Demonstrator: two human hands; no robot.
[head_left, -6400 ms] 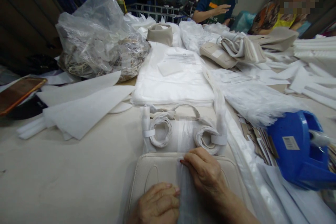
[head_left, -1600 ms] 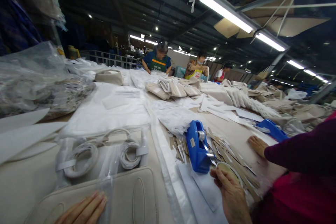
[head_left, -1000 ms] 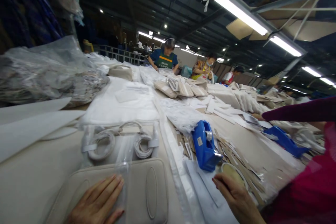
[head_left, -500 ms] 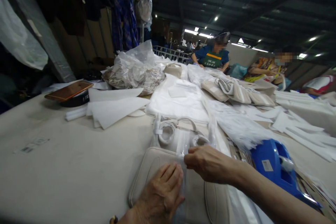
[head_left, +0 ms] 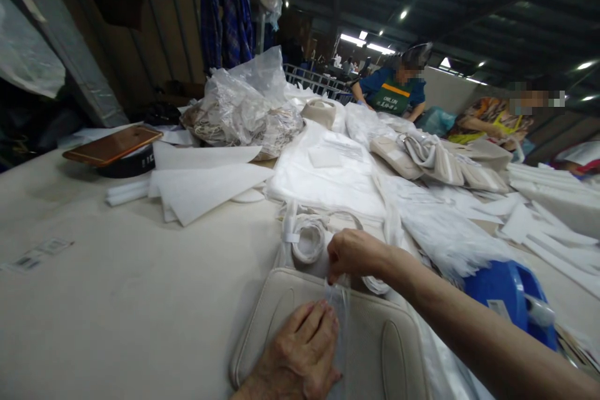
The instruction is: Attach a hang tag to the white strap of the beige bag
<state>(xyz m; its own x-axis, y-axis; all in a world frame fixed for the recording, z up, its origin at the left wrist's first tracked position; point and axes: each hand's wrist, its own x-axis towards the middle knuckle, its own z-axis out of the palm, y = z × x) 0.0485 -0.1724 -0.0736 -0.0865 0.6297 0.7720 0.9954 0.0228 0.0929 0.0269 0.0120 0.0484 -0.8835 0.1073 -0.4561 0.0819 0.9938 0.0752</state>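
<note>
Two hands work at the beige padded panel (head_left: 368,344), which lies flat on the tabletop (head_left: 140,300). Left hand (head_left: 302,347): open, palm down, fingers extended over the clear strip (head_left: 344,325). Right hand (head_left: 351,253): closed in a pinch on the strip's end at the panel's 12 o'clock edge. Change from one second earlier: the right hand has moved from beside the blue tape dispenser (head_left: 510,303) to the panel; the left has remained on it. Just beyond the 12 o'clock edge: wrapped coil (head_left: 308,240). Containers: the clear plastic bag (head_left: 246,100), at 11 o'clock, holds tangled beige scraps (head_left: 201,122); the flat white bags (head_left: 323,169), at 12 o'clock, are stacked, contents not discernible. Dispenser: 3 o'clock.
</note>
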